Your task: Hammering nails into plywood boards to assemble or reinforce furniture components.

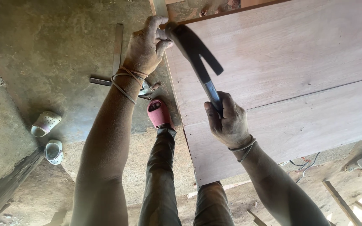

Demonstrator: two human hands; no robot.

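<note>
My right hand (228, 120) grips the handle of a claw hammer (197, 54), whose dark head reaches up to the top left corner of a large plywood panel (298, 71). My left hand (146, 45) rests at that same corner, fingers pinched by the panel's edge just beside the hammer head. Whether a nail sits between the fingers is hidden. Cords are wound around both wrists. My leg and a red sandal (159, 113) show below, between my arms.
A metal square (116, 54) lies on the concrete floor left of my left hand. Two pale clogs (49, 136) lie at the left. Wooden slats (352, 201) and cables (304, 163) lie at the lower right on the dirt.
</note>
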